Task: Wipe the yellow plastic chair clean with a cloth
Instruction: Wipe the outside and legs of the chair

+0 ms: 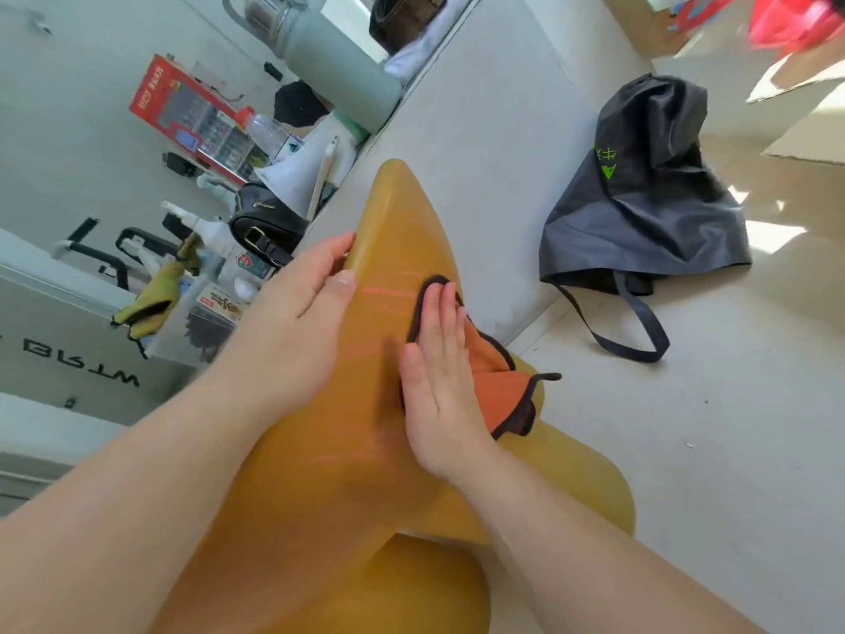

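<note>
The yellow plastic chair [393, 212] fills the middle of the view, its back rising toward the top and its seat below. My left hand [297, 313] grips the left edge of the chair back, thumb on the front face. My right hand [439, 382] lies flat, palm down, pressing an orange cloth with a dark border [498, 382] against the chair back. Part of the cloth sticks out to the right of my fingers. Faint reddish streaks [388, 290] show on the yellow surface between my hands.
A dark grey bag with a strap [640, 199] lies on the pale floor to the right. Left of the chair stands a shelf with clutter: a black purse [260, 221], spray bottle [201, 226], yellow gloves [151, 299], red box [192, 112] and green flask [338, 61].
</note>
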`<move>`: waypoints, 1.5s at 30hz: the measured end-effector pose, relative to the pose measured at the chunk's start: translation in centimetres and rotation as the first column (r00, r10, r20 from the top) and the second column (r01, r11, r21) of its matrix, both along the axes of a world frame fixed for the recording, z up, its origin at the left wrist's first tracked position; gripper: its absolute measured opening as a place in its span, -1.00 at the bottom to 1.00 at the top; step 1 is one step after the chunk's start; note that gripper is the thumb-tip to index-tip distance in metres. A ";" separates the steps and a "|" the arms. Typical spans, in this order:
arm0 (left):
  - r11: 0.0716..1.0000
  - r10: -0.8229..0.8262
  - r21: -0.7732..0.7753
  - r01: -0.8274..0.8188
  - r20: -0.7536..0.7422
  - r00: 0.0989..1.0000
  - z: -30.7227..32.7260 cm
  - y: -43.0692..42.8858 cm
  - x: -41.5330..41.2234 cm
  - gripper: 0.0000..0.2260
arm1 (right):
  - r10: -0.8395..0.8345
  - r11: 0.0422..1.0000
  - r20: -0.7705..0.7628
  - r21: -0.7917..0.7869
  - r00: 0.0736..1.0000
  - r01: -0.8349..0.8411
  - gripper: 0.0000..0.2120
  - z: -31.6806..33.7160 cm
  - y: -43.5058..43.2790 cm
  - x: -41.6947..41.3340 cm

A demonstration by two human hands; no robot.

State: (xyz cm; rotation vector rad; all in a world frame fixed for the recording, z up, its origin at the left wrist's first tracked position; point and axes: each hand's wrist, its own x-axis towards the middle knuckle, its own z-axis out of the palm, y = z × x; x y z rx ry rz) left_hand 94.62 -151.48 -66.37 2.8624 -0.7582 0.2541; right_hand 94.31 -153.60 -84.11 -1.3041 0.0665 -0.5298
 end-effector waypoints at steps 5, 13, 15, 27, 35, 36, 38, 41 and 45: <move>0.998 -0.042 0.054 0.040 0.038 0.998 -0.1 0.1 0.6 -0.65 | 0.246 0.866 -0.143 0.476 0.959 -0.152 -0.04 -0.6 -3.1 5.0; 0.997 -0.078 0.022 0.077 0.071 0.994 -0.2 1.1 1.4 -0.62 | -0.073 0.996 0.078 0.052 0.994 0.069 -0.14 4.1 0.7 -0.7; 0.995 -0.088 0.050 0.084 0.096 0.992 -0.2 1.1 1.5 -0.62 | -0.112 0.994 0.104 0.006 0.988 0.112 -0.18 3.6 0.9 -0.3; 0.971 -0.171 0.201 0.131 0.195 0.966 -0.2 1.0 0.7 -0.54 | 0.108 0.989 -0.131 0.118 0.986 -0.093 0.23 2.1 -0.5 -0.1; 0.980 -0.144 0.163 0.116 0.169 0.975 -0.2 0.9 1.0 -0.54 | 0.063 0.995 -0.079 0.084 0.995 -0.057 0.02 -0.1 -1.4 1.9; 0.980 -0.137 0.167 0.109 0.169 0.976 -0.3 0.8 1.0 -0.54 | 0.113 0.980 -0.114 0.179 0.987 -0.092 0.01 -0.7 -2.2 2.9; 0.981 -0.126 0.171 0.097 0.168 0.978 -0.3 0.9 1.0 -0.54 | 0.228 0.925 -0.152 0.342 0.962 -0.165 0.02 -1.2 -3.4 4.2; 0.984 -0.117 0.149 0.094 0.154 0.981 -0.2 1.1 1.1 -0.54 | 0.168 0.955 -0.125 0.266 0.978 -0.130 0.11 -0.7 -3.3 4.0; 0.989 -0.135 0.077 0.126 0.115 0.984 -0.1 1.2 1.1 -0.57 | -0.007 1.000 0.074 -0.028 0.997 0.009 0.05 2.1 -1.1 0.3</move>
